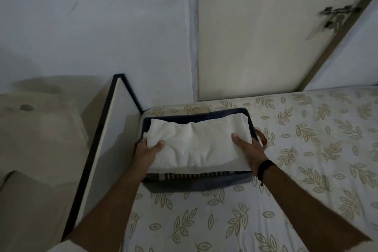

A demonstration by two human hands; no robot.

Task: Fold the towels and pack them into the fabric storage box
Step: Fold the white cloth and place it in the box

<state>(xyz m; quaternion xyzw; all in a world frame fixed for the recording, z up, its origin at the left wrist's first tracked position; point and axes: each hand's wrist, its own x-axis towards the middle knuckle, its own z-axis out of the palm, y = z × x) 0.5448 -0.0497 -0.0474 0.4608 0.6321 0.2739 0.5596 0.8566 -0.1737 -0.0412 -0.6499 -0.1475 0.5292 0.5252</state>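
A: The towel (196,143), white and folded, sat across the top of the fabric storage box (196,183) at the bed's (286,170) far left corner.

B: And the hands?

A: The left hand (146,152) and right hand (250,150) each gripped an end. It looked nearly packed; other towels weren't visible.

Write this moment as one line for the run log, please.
step: packing | left hand: grips white towel | right hand: grips towel | towel: folded, over fabric storage box | box: on mattress
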